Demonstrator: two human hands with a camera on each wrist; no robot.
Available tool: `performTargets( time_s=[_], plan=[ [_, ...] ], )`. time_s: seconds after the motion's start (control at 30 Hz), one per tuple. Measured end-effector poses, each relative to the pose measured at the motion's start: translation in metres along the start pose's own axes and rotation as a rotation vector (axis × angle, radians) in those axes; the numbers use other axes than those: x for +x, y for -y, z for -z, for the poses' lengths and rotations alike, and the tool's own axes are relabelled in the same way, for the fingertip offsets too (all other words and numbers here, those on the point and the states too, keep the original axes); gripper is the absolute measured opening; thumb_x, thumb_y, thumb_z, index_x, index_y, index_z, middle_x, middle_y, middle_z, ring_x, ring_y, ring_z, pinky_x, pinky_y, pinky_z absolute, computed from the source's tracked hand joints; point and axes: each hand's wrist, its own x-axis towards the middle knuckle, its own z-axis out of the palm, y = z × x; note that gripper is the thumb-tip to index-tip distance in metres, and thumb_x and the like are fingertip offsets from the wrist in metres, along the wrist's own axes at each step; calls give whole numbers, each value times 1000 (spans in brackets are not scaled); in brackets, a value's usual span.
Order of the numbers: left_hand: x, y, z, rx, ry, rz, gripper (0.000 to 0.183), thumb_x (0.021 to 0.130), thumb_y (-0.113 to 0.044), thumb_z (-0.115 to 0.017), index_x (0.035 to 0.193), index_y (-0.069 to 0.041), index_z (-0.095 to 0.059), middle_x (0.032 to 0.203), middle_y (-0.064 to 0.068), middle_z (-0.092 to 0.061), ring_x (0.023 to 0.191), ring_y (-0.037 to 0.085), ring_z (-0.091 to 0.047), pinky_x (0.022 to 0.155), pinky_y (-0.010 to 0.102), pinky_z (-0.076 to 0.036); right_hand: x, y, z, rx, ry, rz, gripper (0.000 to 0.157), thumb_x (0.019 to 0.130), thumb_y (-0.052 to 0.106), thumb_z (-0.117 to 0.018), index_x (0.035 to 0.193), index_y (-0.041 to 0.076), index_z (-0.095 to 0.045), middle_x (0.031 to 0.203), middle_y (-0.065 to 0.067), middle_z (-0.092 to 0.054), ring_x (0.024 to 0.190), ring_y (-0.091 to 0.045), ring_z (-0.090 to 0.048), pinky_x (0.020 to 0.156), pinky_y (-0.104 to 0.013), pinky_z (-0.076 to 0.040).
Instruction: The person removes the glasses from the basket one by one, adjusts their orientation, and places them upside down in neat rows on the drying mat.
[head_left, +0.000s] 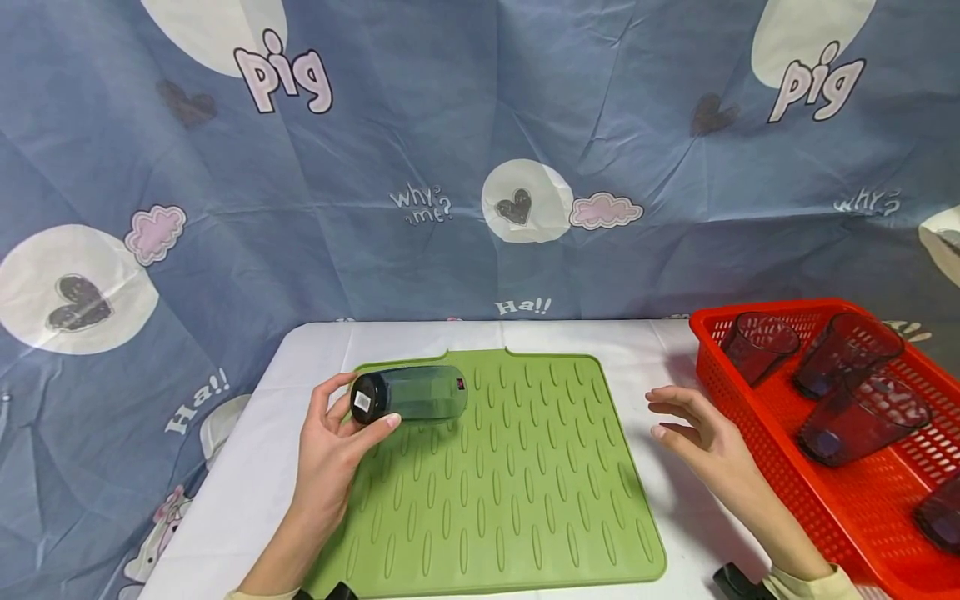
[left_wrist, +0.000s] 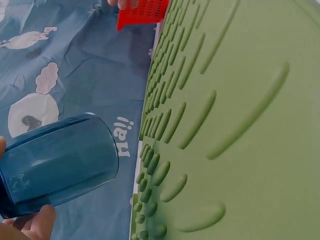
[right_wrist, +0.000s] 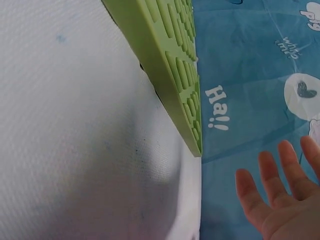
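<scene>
My left hand (head_left: 330, 458) grips a dark tinted drinking glass (head_left: 423, 393) near its base, over the left part of a green ridged mat (head_left: 517, 500). The glass lies on its side in the air, its dark base with a white label facing left and its mouth to the right. In the left wrist view the same glass (left_wrist: 65, 160) shows bluish and see-through, with fingertips at its base end. My right hand (head_left: 708, 442) hovers between the mat and a red basket, holding nothing. Its fingers (right_wrist: 272, 175) are spread and slightly bent in the right wrist view.
The red plastic basket (head_left: 757, 450) stands at the right with several tinted glasses (head_left: 862, 417) in it. A white cloth (head_left: 255, 467) covers the table under the mat. Behind the table hangs a blue printed curtain (head_left: 420, 108).
</scene>
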Motion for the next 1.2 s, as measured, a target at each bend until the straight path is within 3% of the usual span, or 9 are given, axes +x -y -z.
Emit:
performTargets(
  time_s=[0.17, 0.4, 0.67, 1.2],
  plan=[
    [0, 0, 0, 43, -19, 13, 73, 76, 8, -80, 135, -16, -45, 122, 5, -65, 92, 15, -68, 75, 25, -57, 0, 0, 2, 34, 6, -9, 34, 95, -7, -57, 129, -6, -52, 128, -11, -57, 119, -21, -56, 92, -19, -48],
    [1, -1, 0, 35, -30, 14, 63, 75, 9, -80, 128, -9, -49, 118, 0, -68, 92, 13, -69, 76, 25, -57, -2, -3, 2, 7, 4, -26, 36, 95, -4, -59, 130, -3, -53, 129, -9, -57, 120, -21, -55, 93, -21, -47],
    [1, -3, 0, 42, -33, 10, 65, 74, 8, -81, 128, -8, -49, 118, 3, -68, 101, 14, -67, 80, 24, -56, -2, -3, 2, 14, 26, -13, 35, 95, -5, -58, 130, -4, -53, 128, -9, -57, 119, -21, -55, 93, -19, -47],
    [2, -7, 7, 99, -46, -25, 63, 74, 6, -82, 127, -7, -50, 118, 2, -68, 98, 13, -67, 79, 23, -56, -1, -10, 3, -17, 49, -23, 39, 95, -3, -60, 132, 0, -52, 130, -11, -55, 120, -17, -55, 94, -22, -47]
  ],
)
